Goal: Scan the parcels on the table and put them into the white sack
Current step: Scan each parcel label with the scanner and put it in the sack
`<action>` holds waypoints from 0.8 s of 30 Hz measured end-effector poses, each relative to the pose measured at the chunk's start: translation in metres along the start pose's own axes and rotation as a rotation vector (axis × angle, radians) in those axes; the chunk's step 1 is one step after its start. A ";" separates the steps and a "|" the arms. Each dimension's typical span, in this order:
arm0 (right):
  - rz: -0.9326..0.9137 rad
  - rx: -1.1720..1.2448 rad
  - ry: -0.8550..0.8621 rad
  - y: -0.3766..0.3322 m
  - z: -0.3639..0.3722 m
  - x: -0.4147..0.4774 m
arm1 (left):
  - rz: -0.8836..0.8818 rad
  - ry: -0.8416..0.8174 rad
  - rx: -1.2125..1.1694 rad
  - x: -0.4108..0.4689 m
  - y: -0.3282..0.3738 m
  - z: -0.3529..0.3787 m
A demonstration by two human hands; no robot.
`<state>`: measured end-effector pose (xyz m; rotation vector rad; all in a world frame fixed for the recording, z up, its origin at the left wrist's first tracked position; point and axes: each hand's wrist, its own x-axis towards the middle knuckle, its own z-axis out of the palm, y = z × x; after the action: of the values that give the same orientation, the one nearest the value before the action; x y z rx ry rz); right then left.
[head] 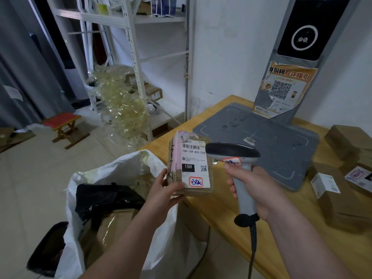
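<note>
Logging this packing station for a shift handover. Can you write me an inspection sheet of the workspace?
Surface: wooden table, grey mat on it.
Job's things: labelled parcel held up before the scanner; white sack open, part filled; brown boxes on the table.
Clutter: crumpled plastic wrap on the floor.
Grippers: left hand grips the parcel; right hand grips the scanner.
Cables: cord hangs from the scanner handle.
Surroundings: metal shelf, kiosk by the wall.

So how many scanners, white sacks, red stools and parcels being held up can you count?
scanner: 1
white sack: 1
red stool: 1
parcel held in the left hand: 1
Total: 4
</note>
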<state>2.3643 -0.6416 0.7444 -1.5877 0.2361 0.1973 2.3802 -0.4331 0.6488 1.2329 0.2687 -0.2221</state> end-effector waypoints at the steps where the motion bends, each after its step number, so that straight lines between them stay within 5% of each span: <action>1: -0.002 0.005 -0.005 0.001 0.005 0.000 | 0.002 -0.002 -0.001 -0.001 0.001 -0.006; 7: 0.037 0.021 -0.047 0.013 0.044 0.008 | 0.045 0.147 -0.020 -0.008 0.010 -0.053; 15: 0.269 0.063 -0.105 0.061 0.105 0.034 | 0.068 0.569 0.032 -0.016 0.006 -0.149; 24: 0.483 0.130 -0.083 0.134 0.141 0.059 | -0.094 0.456 0.342 -0.003 -0.025 -0.145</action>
<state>2.3879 -0.5058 0.5948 -1.3690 0.5555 0.6082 2.3575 -0.3033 0.5824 1.6063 0.7062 -0.0646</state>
